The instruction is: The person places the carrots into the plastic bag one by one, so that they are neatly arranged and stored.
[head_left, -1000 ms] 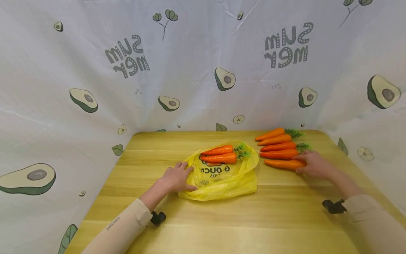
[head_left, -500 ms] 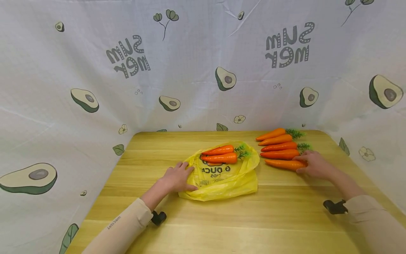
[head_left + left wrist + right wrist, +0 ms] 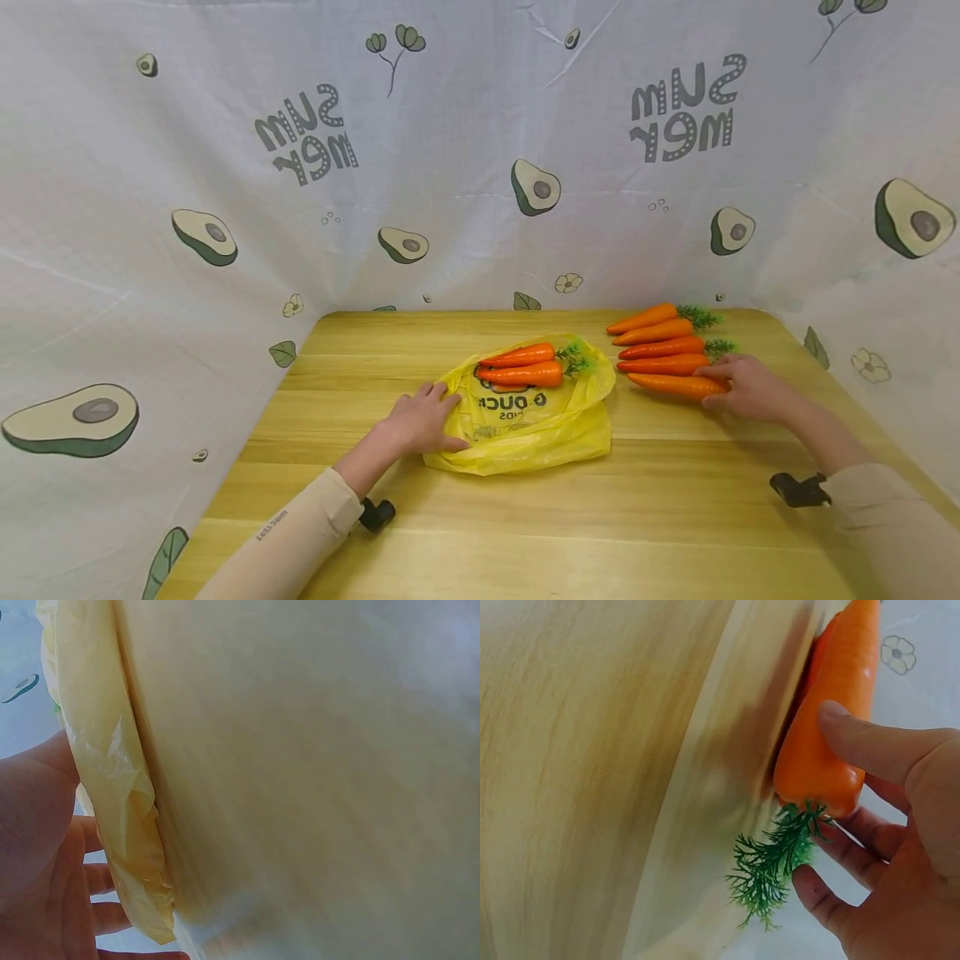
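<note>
The orange toy carrot (image 3: 671, 386) at the near end of the right-hand row is in your right hand (image 3: 750, 390), its thick end pinched between thumb and fingers. Four more carrots (image 3: 660, 365) crowd the far side. To the left, across a strip of wooden table (image 3: 622, 521), a crumpled yellow plastic bag (image 3: 525, 450) bears a pair of carrots (image 3: 525, 374). Your right wrist view shows green fronds (image 3: 772, 862) on the pinched carrot, which your hand covers in the head view. Your left hand (image 3: 422, 421) rests, fingers spread, at the bag's left rim.
</note>
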Tool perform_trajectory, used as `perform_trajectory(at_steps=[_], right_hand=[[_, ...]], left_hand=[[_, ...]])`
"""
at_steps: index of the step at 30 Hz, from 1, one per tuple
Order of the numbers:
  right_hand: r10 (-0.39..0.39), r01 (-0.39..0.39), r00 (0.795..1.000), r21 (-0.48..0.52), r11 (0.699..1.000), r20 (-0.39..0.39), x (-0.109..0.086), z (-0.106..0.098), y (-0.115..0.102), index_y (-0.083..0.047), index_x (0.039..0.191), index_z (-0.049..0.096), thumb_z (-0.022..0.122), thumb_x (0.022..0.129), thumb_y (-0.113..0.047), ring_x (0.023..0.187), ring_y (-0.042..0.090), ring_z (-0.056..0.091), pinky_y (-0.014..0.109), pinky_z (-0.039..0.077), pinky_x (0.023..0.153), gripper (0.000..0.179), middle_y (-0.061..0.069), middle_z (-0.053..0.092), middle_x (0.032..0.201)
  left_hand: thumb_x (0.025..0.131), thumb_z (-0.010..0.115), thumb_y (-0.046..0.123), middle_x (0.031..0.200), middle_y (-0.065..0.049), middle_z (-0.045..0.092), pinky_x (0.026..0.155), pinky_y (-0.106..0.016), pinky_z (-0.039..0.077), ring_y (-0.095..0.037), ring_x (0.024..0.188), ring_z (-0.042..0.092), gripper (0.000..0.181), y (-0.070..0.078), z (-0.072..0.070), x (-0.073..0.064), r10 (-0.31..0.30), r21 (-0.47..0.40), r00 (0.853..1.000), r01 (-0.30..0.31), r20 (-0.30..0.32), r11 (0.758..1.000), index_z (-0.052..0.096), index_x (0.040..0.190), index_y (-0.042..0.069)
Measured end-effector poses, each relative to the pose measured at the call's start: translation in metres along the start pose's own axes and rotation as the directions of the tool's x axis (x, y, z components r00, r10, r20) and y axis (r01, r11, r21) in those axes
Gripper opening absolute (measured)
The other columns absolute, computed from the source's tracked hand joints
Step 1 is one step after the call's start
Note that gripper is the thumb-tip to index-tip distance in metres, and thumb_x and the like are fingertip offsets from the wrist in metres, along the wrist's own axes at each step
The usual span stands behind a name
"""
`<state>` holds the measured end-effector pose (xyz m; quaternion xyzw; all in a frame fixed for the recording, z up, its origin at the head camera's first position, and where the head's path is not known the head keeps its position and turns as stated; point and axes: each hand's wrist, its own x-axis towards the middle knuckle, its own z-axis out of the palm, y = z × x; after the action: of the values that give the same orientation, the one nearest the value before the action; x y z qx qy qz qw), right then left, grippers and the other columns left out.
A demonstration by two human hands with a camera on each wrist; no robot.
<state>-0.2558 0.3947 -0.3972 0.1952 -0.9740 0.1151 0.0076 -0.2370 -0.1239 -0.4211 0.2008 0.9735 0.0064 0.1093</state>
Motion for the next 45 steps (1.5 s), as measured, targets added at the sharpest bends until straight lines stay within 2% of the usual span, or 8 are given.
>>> perform_trajectory(at_steps=[10,17,21,24,32,35,39,45], right_hand=[[-0.041,0.041,0.999,-0.009,0.999,-0.029,0.001,-0.01,-0.014,0.012,0.122,0.066,0.084,0.081,-0.021,0.086,0.032,0.06,0.046,0.05,0.075,0.055,0.022,0.064,0.102],[-0.029,0.029,0.999,-0.011,1.0,-0.03,0.006,-0.018,-0.019,0.012,0.123,0.065,0.083,0.082,-0.023,0.081,0.024,0.055,0.036,0.044,0.068,0.057,0.018,0.064,0.099],[-0.034,0.033,0.999,-0.009,0.999,-0.036,0.008,-0.022,-0.021,0.011,0.124,0.066,0.082,0.084,-0.023,0.092,0.036,0.061,0.05,0.051,0.08,0.055,0.025,0.064,0.108],[-0.029,0.029,0.999,-0.002,1.0,-0.03,0.01,-0.026,-0.023,0.01,0.125,0.066,0.081,0.085,-0.024,0.106,0.05,0.058,0.064,0.046,0.091,0.054,0.034,0.061,0.119],[-0.034,0.034,0.999,0.001,0.999,-0.02,0.016,-0.035,-0.031,0.008,0.127,0.065,0.08,0.087,-0.027,0.11,0.052,0.056,0.065,0.044,0.093,0.055,0.035,0.06,0.123],[-0.037,0.037,0.999,-0.004,0.999,-0.015,0.02,-0.039,-0.035,0.008,0.126,0.066,0.08,0.087,-0.028,0.102,0.045,0.06,0.06,0.047,0.09,0.055,0.029,0.063,0.117],[-0.041,0.041,0.999,-0.01,0.999,-0.008,0.028,-0.043,-0.04,0.008,0.125,0.067,0.081,0.086,-0.028,0.086,0.026,0.057,0.044,0.048,0.076,0.055,0.017,0.062,0.105],[-0.036,0.036,0.999,-0.019,0.999,0.009,0.037,-0.051,-0.052,0.008,0.127,0.065,0.081,0.085,-0.029,0.081,0.023,0.052,0.035,0.042,0.07,0.059,0.017,0.061,0.105]], left_hand=[[0.085,0.065,0.071,0.162,-0.011,0.032,0.106,-0.058,0.04,-0.035,0.149,0.031,0.089,0.0,0.001,-0.001,-0.003,0.001,1.0,0.003,-0.003,1.0,0.042,0.155,0.02],[0.084,0.065,0.071,0.161,-0.011,0.033,0.105,-0.058,0.041,-0.035,0.148,0.032,0.089,0.001,0.0,-0.001,0.0,0.003,1.0,0.0,-0.007,1.0,0.042,0.154,0.02],[0.085,0.065,0.071,0.161,-0.011,0.033,0.106,-0.058,0.041,-0.035,0.149,0.031,0.09,0.0,0.0,-0.001,0.0,0.003,1.0,0.0,-0.004,1.0,0.042,0.154,0.02],[0.085,0.065,0.071,0.161,-0.011,0.033,0.105,-0.059,0.041,-0.035,0.149,0.032,0.089,0.0,0.0,-0.001,0.0,0.006,1.0,0.0,-0.004,1.0,0.042,0.154,0.02],[0.085,0.064,0.07,0.161,-0.01,0.033,0.105,-0.058,0.041,-0.034,0.148,0.032,0.088,0.0,0.001,0.0,0.0,0.008,1.0,0.001,-0.005,1.0,0.042,0.155,0.02],[0.085,0.064,0.071,0.161,-0.01,0.034,0.105,-0.058,0.042,-0.034,0.148,0.033,0.089,0.0,0.001,0.001,0.001,0.012,1.0,-0.001,-0.008,1.0,0.042,0.154,0.02],[0.085,0.063,0.072,0.16,-0.01,0.035,0.104,-0.058,0.043,-0.034,0.147,0.033,0.089,0.0,0.001,0.002,0.002,0.028,1.0,-0.002,-0.007,1.0,0.042,0.154,0.021],[0.084,0.064,0.072,0.159,-0.01,0.036,0.103,-0.058,0.043,-0.034,0.147,0.034,0.088,-0.001,0.002,0.001,0.007,0.033,1.0,-0.007,-0.012,0.999,0.044,0.153,0.02]])
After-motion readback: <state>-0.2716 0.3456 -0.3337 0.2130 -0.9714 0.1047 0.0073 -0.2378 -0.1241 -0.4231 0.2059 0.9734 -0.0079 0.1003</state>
